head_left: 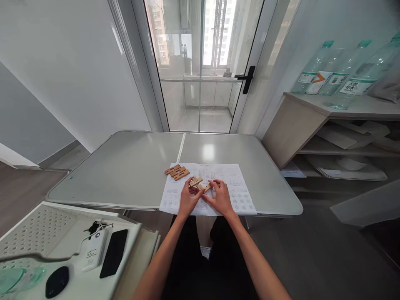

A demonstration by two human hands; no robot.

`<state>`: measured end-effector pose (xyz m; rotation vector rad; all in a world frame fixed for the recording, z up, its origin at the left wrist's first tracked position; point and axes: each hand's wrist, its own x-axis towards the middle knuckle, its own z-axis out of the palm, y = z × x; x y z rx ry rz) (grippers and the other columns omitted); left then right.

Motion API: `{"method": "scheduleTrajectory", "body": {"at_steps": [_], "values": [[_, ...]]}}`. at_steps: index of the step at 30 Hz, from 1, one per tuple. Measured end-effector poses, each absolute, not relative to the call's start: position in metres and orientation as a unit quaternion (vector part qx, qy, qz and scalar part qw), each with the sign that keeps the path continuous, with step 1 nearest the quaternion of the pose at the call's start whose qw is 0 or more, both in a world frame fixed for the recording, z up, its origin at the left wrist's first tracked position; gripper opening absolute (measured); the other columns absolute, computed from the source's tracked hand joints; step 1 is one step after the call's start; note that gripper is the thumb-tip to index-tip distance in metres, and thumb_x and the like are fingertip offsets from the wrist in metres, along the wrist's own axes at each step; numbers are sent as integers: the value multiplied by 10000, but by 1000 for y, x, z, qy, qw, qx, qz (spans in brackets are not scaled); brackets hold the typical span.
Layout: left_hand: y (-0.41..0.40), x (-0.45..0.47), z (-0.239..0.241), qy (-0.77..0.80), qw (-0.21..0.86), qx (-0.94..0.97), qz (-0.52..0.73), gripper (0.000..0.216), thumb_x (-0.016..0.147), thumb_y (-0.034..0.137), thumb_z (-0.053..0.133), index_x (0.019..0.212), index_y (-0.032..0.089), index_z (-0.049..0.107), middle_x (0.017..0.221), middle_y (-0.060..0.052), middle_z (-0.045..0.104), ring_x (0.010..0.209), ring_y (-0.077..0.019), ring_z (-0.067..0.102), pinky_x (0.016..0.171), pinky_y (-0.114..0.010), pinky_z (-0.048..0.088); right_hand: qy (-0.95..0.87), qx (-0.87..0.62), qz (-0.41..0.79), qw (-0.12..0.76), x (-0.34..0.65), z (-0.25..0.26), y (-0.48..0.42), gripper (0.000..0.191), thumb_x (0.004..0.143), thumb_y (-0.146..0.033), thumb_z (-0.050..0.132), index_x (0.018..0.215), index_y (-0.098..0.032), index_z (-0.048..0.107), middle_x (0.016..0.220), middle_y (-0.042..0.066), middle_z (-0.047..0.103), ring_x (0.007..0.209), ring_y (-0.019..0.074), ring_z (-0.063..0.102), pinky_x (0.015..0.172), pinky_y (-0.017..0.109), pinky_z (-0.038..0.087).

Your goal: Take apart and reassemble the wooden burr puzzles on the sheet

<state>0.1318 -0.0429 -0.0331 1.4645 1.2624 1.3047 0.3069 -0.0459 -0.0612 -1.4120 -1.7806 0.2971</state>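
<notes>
Notched wooden blocks (196, 181) sit pinched in our left fingers (186, 186) and right fingers (216, 185); we guess they're light and hard, best held by flat sides.

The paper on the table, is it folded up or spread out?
Spread out. The paper lies open on the table, with printing showing from its far edge down toward both near corners.

Left hand (188, 201), right hand (221, 197) adjacent, seemingly pinching
</notes>
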Motion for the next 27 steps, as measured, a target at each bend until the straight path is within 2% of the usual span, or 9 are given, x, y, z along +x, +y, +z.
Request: {"method": "scheduleTrajectory", "body": {"at_steps": [5,9,14,18,22,27], "values": [[-42,131,-35,498,394,586,503,760,812,434,829,1455,212,488,928,-44,734,811,-195,711,807,-351,601,-701,-573,109,411,305,-60,-48,425,881,-490,743,1233,-256,702,1204,127,607,1142,335,574,1001,516,498],[-43,131,-33,493,396,596,495,757,809,437,829,1449,219,490,926,-31,716,788,-174,683,773,-317,582,-676,-566,160,444,309,-55,-49,356,874,-452,740,1153,-234,711,1164,115,637,1108,315,610,993,498,517],[-46,131,-27,485,404,606,483,769,800,452,834,1457,238,495,830,14,664,726,-153,641,733,-285,551,-638,-494,297,511,318,-42,-51,396,897,-461,716,1225,-243,676,1236,99,666,1089,266,664,920,421,586],[-48,131,-24,479,407,623,466,771,792,462,839,1458,248,515,762,41,628,682,-141,616,717,-274,533,-586,-466,376,545,320,-39,-52,458,879,-475,738,1263,-240,652,1303,117,664,1165,285,670,907,425,623],[-49,130,-23,481,405,627,460,766,803,477,824,1466,248,515,737,45,617,667,-140,612,716,-276,532,-564,-471,401,548,319,-42,-52,511,838,-485,782,1259,-233,639,1343,135,651,1152,297,687,864,429,648],[-49,130,-23,483,398,631,458,759,808,480,817,1466,244,520,752,36,625,677,-144,619,717,-280,538,-574,-459,398,548,320,-39,-54,520,847,-461,783,1293,-249,623,1405,129,612,1250,304,637,886,423,645]]}}
